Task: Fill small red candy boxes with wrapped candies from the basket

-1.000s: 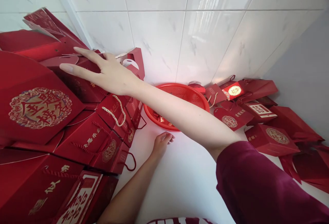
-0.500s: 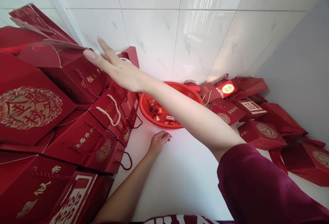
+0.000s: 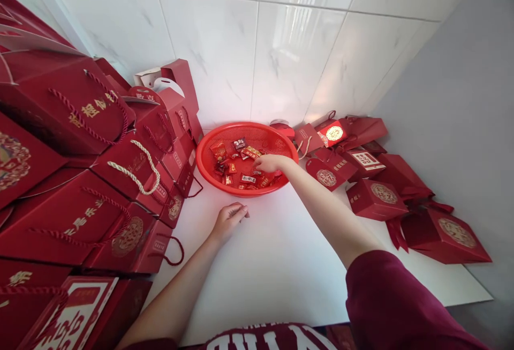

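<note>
A red perforated plastic basket [image 3: 209,176] on the white table holds several small wrapped candies [image 3: 232,168], mostly red and gold. My right hand [image 3: 270,163] reaches over its right side, with its fingers bunched down among the wrappers. Whether a candy is between those fingertips cannot be made out. In front of the basket, my left hand [image 3: 228,221] rests low over the table with its fingers curled in. The inside of that hand is hidden.
Red gift boxes [image 3: 100,213] with rope handles are stacked high along the left. More red boxes [image 3: 377,198] stand on the right by the grey wall. White tiles [image 3: 225,50] rise right behind the basket. The white tabletop [image 3: 273,264] stretches towards my body.
My right hand has come down from the upper left boxes, where it was open, into the basket. The view has shifted slightly. My left hand stays curled in front of the basket.
</note>
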A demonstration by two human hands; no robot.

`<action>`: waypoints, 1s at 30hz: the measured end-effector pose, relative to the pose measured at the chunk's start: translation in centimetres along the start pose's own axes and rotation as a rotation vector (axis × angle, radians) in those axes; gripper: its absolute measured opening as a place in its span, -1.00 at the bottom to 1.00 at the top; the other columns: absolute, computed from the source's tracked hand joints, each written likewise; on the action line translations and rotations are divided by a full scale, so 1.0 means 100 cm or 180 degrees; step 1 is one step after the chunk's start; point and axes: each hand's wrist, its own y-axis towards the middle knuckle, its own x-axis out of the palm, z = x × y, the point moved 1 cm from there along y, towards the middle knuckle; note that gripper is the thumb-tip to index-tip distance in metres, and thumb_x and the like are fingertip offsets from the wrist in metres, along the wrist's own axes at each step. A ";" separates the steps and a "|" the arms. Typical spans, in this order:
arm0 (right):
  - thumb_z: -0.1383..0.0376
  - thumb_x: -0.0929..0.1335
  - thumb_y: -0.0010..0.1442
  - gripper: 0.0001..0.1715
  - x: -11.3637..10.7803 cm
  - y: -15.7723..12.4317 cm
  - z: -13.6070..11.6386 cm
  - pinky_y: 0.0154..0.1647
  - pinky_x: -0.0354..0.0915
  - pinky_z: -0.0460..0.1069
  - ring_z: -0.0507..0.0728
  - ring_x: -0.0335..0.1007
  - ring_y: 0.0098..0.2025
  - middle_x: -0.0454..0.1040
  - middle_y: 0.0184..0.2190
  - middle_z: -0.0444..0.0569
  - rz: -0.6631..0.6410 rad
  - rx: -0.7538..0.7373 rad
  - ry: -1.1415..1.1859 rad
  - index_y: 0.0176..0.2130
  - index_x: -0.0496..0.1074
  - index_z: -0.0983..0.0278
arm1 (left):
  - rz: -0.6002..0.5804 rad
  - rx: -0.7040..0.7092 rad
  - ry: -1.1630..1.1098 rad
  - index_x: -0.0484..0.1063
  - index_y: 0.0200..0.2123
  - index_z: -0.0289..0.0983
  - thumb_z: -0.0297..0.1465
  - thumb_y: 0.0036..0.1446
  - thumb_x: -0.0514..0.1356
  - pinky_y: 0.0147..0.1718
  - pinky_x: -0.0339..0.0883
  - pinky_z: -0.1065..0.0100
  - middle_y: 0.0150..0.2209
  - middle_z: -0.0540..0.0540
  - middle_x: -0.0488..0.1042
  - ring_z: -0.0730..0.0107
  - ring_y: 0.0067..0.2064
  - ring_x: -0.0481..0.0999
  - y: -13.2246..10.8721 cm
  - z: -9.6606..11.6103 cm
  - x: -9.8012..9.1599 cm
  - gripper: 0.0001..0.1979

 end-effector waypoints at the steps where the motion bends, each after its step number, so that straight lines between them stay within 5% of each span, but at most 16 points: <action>1: 0.19 0.34 0.39 -0.70 0.006 0.001 0.004 0.14 0.34 0.18 0.24 0.44 0.07 0.48 0.08 0.11 -0.0165 0.0037 -0.0024 0.02 0.50 0.29 | -0.0009 0.0008 0.0032 0.50 -0.55 -0.29 -0.11 0.14 0.21 -0.36 0.20 0.36 -0.50 -0.03 0.41 0.39 -0.43 0.32 0.001 -0.001 0.000 -0.61; 7: 0.12 0.38 0.31 -0.68 0.019 0.003 -0.002 -0.01 0.38 0.11 0.21 0.51 -0.09 0.58 -0.11 0.02 -0.0933 -0.0206 0.0205 -0.11 0.57 0.31 | -0.0045 -0.0002 0.0186 0.45 -0.56 -0.29 -0.15 0.15 0.20 -0.32 0.22 0.36 -0.51 -0.02 0.39 0.37 -0.40 0.37 0.002 0.000 0.000 -0.63; 12: 0.19 0.39 0.24 -0.69 0.016 -0.013 -0.021 -0.06 0.32 -0.04 0.20 0.50 -0.06 0.60 -0.06 -0.04 -0.1116 -0.0810 0.0752 -0.08 0.61 0.28 | -0.0092 -0.0033 0.0248 0.42 -0.55 -0.29 -0.15 0.14 0.18 -0.29 0.26 0.36 -0.51 -0.02 0.41 0.35 -0.38 0.40 0.002 0.001 0.000 -0.64; 17: 0.37 0.46 0.08 -0.50 0.015 -0.026 -0.019 -0.02 0.28 -0.10 0.16 0.42 0.02 0.53 0.04 -0.02 -0.0632 -0.1228 0.1448 0.05 0.50 0.30 | -0.0111 -0.0035 0.0290 0.39 -0.55 -0.28 -0.15 0.14 0.18 -0.28 0.28 0.35 -0.49 -0.03 0.43 0.35 -0.37 0.43 0.001 -0.003 0.001 -0.64; 26: 0.38 0.43 0.08 -0.51 0.032 -0.023 0.000 -0.25 0.39 -0.08 0.05 0.46 -0.28 0.51 -0.29 -0.07 -0.0073 -0.1337 0.2902 0.03 0.38 0.31 | -0.0143 0.0012 0.0376 0.39 -0.54 -0.29 -0.18 0.18 0.17 -0.27 0.30 0.35 -0.47 -0.04 0.44 0.34 -0.35 0.45 0.001 -0.006 0.002 -0.65; 30: 0.47 0.44 0.00 -0.48 0.029 -0.027 0.001 -0.24 0.39 -0.08 0.03 0.43 -0.30 0.46 -0.32 -0.11 0.0605 -0.1383 0.3376 0.00 0.45 0.32 | -0.0146 0.0039 0.0431 0.39 -0.53 -0.29 -0.18 0.19 0.16 -0.27 0.29 0.36 -0.47 -0.03 0.44 0.35 -0.35 0.44 0.002 -0.007 0.001 -0.65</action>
